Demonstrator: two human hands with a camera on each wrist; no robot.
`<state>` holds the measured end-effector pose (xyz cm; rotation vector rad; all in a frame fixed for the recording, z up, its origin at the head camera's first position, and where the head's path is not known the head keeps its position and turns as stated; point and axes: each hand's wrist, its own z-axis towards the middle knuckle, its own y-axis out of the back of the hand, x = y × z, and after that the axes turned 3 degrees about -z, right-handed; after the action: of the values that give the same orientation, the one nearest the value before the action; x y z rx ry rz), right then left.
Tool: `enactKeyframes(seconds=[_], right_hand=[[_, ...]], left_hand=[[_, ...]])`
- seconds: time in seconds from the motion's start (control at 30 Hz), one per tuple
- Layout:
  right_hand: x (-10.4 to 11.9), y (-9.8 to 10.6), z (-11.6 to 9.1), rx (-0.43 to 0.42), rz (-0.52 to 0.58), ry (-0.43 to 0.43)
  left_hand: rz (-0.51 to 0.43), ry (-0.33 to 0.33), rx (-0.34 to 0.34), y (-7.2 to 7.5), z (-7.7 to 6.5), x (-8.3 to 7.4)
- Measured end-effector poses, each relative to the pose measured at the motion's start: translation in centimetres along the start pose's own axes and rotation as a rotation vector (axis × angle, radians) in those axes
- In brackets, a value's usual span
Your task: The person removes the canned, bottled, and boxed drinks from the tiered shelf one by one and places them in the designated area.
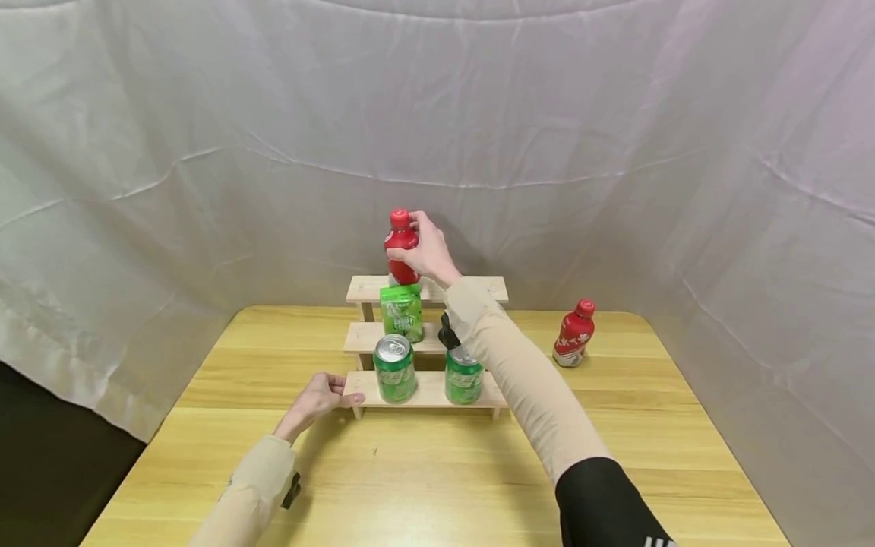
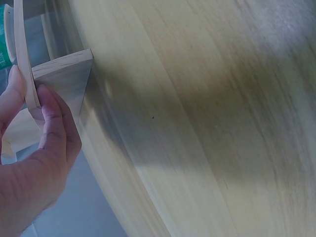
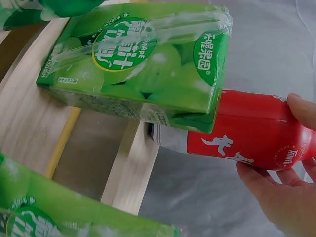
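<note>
The right hand point(image 1: 429, 247) curls thumb and fingers round the upper body of a red bottle point(image 1: 402, 262), just under the cap. The bottle is at the top tier of a wooden stepped shelf point(image 1: 369, 289), left of its middle; whether its base bears full weight there cannot be told. It looks like smooth plastic, probably full, so fairly heavy for its size, firm with a little give, and apt to slip if damp. The shoulder seems a sound place to hold, leaving the base free. The left hand point(image 1: 321, 395) pinches the left end of the lowest board, thumb above and fingers below; the wood looks stiff but light.

Just in front of the bottle, a green juice carton point(image 1: 403, 313) stands on the middle tier, a wrapped straw along its side; a second carton point(image 3: 74, 217) is beside it. Two green cans point(image 1: 394, 380) point(image 1: 463, 384) stand on the lowest tier, tops apparently sealed. Another red bottle point(image 1: 574, 334), capped, stands on the table point(image 1: 424, 471) to the right. No container shows its contents.
</note>
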<state>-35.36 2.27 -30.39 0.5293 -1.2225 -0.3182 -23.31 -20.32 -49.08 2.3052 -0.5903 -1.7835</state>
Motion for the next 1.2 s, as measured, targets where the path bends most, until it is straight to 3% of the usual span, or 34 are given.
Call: enactKeyframes(seconds=[0.33,0.67,1.2], right_hand=[[-0.2,2.0,-0.3,-0.065,-0.014,0.047],[-1.1,6.0,-1.1,-0.134,-0.005,0.02],[-5.3,12.4,-3.2,-0.249,-0.049,-0.048]], left_hand=[[0.014,-0.002,0.006,0.1,0.0,-0.1],[0.024,-0.004,-0.001,0.1,0.0,-0.1],[0.018,-0.009,-0.005,0.0,0.2,0.2]])
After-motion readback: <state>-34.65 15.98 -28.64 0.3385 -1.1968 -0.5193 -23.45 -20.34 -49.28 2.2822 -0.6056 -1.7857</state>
